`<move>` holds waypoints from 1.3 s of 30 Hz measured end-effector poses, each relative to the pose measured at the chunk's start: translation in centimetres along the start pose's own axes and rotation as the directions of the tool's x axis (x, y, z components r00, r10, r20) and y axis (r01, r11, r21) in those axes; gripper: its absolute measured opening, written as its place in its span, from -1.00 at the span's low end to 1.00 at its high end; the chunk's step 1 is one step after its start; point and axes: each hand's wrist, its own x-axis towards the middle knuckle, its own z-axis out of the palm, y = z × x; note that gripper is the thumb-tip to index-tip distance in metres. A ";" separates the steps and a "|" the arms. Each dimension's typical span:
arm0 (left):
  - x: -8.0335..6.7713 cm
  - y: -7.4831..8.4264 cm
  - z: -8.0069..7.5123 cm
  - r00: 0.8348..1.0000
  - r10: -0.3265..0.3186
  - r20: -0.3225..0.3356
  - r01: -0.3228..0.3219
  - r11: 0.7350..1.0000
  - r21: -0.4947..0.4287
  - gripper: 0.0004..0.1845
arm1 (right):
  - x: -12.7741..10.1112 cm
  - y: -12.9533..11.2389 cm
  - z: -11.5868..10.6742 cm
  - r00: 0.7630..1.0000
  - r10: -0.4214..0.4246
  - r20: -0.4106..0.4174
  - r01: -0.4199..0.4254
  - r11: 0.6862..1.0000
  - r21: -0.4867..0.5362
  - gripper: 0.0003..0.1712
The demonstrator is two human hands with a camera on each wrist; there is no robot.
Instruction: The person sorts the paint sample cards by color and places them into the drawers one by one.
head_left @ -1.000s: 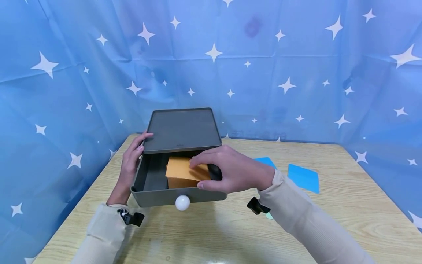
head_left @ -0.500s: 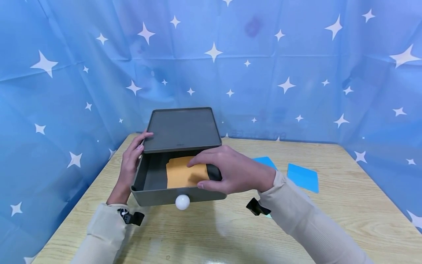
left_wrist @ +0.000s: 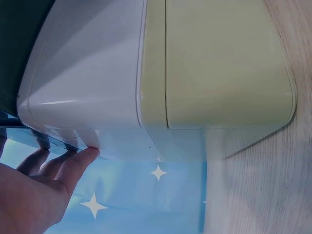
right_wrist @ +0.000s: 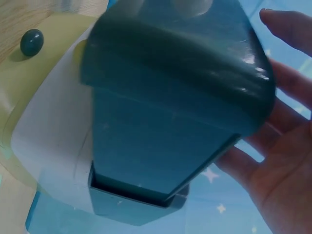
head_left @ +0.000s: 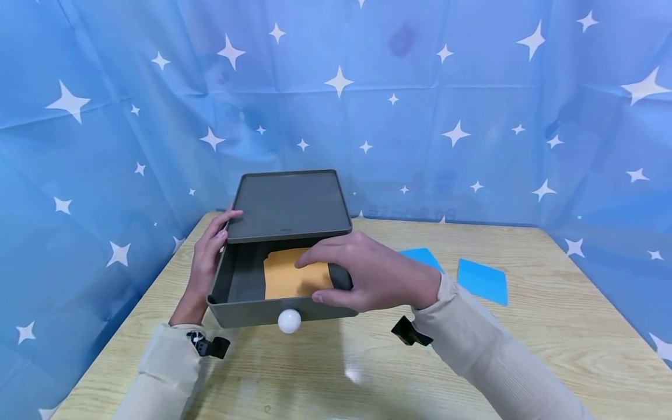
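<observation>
Orange card point(head_left: 294, 279) was laid flat in the open grey drawer point(head_left: 238, 303), directly beneath the right hand point(head_left: 367, 277), fingers seemingly relaxed, gripping nothing; left hand point(head_left: 207, 262) was pressed open against the drawer unit point(head_left: 289, 204).

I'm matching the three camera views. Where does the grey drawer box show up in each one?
Head: grey drawer box left of centre on the table, drawer open.
Left wrist: its pale side fills the upper frame, colours inverted.
Right wrist: fills the centre, looking teal.
Shared landmark: the starred blue backdrop.
</observation>
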 end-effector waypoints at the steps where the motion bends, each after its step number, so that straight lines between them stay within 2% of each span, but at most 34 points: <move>1: 0.0 0.0 0.0 1.000 0.000 -0.001 0.000 1.000 -0.001 -0.48 | 0.0 -0.1 -0.1 1.000 -0.005 -0.008 0.005 1.000 0.002 -0.58; 8: -0.1 0.2 0.1 1.000 -0.011 -0.001 0.011 1.000 -0.002 -0.48 | -0.3 -2.0 -0.6 0.990 -0.061 -0.124 0.062 0.998 0.001 -0.61; 12: -0.1 0.3 0.1 1.000 -0.016 0.001 0.016 1.000 -0.008 -0.48 | -0.4 -3.5 -0.1 0.974 -0.140 -0.180 0.133 0.990 -0.052 -0.65; 15: -0.1 0.4 0.1 1.000 -0.021 -0.002 0.021 1.000 -0.007 -0.48 | -0.6 -4.5 1.0 0.967 -0.181 -0.181 0.160 0.980 -0.121 -0.68; 20: -0.1 0.3 0.1 1.000 -0.015 -0.003 0.015 1.000 -0.010 -0.48 | -1.2 -5.4 3.5 0.973 -0.166 -0.163 0.113 0.951 -0.289 -0.66; 25: -0.1 0.3 0.2 1.000 -0.008 -0.004 0.008 1.000 -0.015 -0.48 | -1.7 -5.5 5.8 0.976 -0.129 -0.173 0.038 0.892 -0.451 -0.62; 30: 0.0 0.4 0.2 1.000 -0.008 0.000 0.008 1.000 -0.011 -0.48 | -1.6 -5.3 7.5 0.961 -0.117 -0.252 -0.031 0.856 -0.516 -0.70; 34: 0.0 0.4 0.2 1.000 0.000 0.002 0.000 1.000 -0.019 -0.49 | -1.4 -5.2 8.1 0.944 -0.135 -0.302 -0.056 0.834 -0.549 -0.75; 39: 0.0 0.2 0.1 1.000 0.018 -0.001 -0.018 1.000 -0.018 -0.49 | -1.0 -4.8 8.0 0.930 -0.146 -0.336 -0.068 0.833 -0.549 -0.76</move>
